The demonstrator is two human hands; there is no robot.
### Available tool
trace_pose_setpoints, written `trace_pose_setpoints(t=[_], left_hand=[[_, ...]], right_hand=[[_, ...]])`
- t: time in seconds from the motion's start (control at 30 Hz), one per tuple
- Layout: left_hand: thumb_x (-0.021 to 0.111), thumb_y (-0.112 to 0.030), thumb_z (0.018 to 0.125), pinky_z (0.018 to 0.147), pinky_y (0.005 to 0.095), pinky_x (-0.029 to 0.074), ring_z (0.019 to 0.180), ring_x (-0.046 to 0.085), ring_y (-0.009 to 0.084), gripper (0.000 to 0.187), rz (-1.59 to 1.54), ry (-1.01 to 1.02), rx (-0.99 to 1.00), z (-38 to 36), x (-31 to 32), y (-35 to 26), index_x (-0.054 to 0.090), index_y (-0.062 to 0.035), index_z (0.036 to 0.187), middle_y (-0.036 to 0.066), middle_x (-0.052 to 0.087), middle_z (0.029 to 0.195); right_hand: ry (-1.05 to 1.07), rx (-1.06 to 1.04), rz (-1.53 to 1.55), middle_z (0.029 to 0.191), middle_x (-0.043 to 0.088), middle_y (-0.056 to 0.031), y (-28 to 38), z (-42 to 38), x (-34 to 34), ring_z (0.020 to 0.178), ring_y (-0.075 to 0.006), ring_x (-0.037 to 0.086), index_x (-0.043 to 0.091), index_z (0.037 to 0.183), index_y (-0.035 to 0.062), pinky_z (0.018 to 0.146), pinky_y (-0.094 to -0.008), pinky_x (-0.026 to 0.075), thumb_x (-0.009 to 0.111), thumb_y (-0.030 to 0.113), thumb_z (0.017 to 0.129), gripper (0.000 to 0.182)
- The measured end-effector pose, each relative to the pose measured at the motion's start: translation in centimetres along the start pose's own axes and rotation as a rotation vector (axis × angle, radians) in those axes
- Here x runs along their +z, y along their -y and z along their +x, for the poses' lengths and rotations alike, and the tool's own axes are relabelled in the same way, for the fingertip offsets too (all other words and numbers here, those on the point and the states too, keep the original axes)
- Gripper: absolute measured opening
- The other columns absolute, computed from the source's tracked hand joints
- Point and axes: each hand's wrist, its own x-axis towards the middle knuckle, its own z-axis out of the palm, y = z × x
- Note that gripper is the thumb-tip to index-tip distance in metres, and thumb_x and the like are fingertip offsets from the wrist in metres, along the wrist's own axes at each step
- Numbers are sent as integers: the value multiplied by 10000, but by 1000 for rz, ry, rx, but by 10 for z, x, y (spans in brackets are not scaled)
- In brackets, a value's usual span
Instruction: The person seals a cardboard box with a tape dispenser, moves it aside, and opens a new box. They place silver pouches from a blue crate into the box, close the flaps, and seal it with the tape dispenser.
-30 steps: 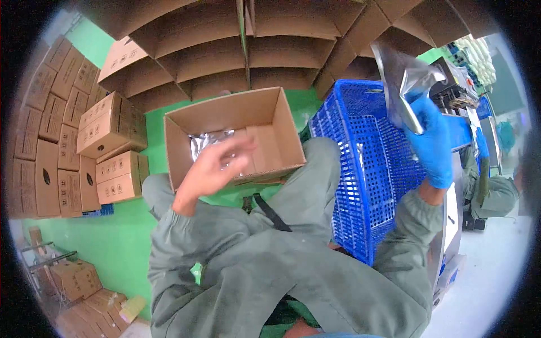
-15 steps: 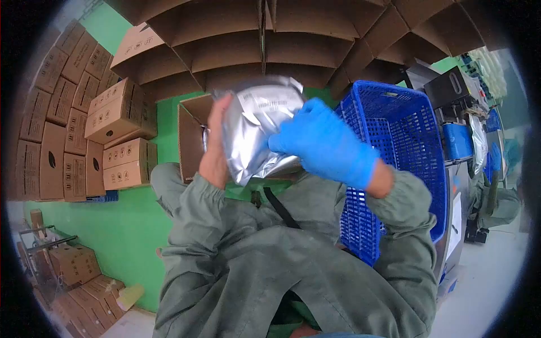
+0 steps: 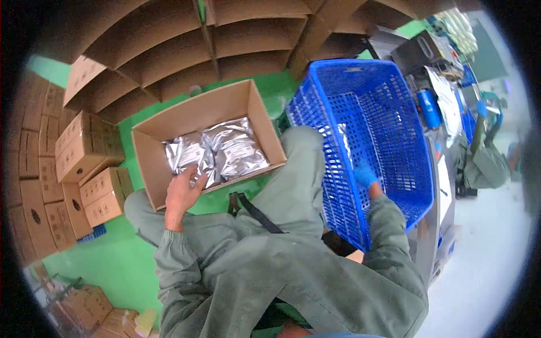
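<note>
My bare left hand [image 3: 183,194] reaches over the near edge of an open cardboard box [image 3: 194,112], its fingers apart at the lower end of a silver foil pouch [image 3: 189,152]. A second silver pouch [image 3: 234,149] lies beside that one inside the box. My right hand [image 3: 366,177], in a blue glove, is down inside a blue plastic basket [image 3: 403,129]. It is close to a narrow strip of a silver pouch [image 3: 344,141] along the basket's left wall. The gloved fingers are mostly hidden, so whether they grip the pouch does not show.
Large cardboard cartons with open compartments [image 3: 256,36] stand behind the box. Stacked closed cartons [image 3: 87,146] line the left side of the green floor [image 3: 121,250]. Beyond the basket, a bench holds equipment [image 3: 420,53], and a co-worker in a grey-green sleeve [image 3: 487,166] is at the far right.
The silver pouch held up between both hands has left them; two pouches now lie in the box. My left hand has lowered to the box and my right hand has moved into the basket.
</note>
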Motion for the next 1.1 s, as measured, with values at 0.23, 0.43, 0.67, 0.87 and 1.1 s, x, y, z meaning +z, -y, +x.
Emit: trace_pose_setpoints(t=[0.23,0.43,0.67,0.87,1.1], left_hand=[[632,-330,862,826,399,505,961,661,329,433,-51,-26,13,-2,-1,-8,616,-21,1165,205,677,1041],[643,-214,879,849,369,505,969,668,282,404,-342,-83,187,-10,-13,-25,586,27,1198,185,677,1060],[535,-447,953,955,375,474,1150,572,262,655,-1454,542,351,5,10,-142,392,28,1380,179,546,1289],[705,-153,839,832,351,555,1015,632,225,580,-1720,150,275,13,-9,-129,423,20,1315,170,592,1202],[709,-164,861,856,297,495,1018,597,171,492,-979,-374,509,-6,-104,-89,479,35,1248,113,611,1124]], right_hand=[[-12,163,540,923,661,-151,-65,9,58,794,-268,626,600,1072,13,725,-395,492,756,275,757,438],[-648,-488,-57,853,643,-134,176,-89,-100,792,-284,637,632,944,60,742,-351,502,653,44,679,266],[-690,-1006,-1124,791,593,-54,337,-268,-137,709,-263,573,684,923,155,657,-400,465,686,113,716,211],[-345,-979,338,1378,481,-220,344,-217,-97,1266,-299,490,371,1407,-53,1038,-355,393,646,89,803,679],[6,-1057,992,1107,598,-112,454,-183,-20,961,-168,599,415,1284,-9,810,-285,513,767,106,773,631]])
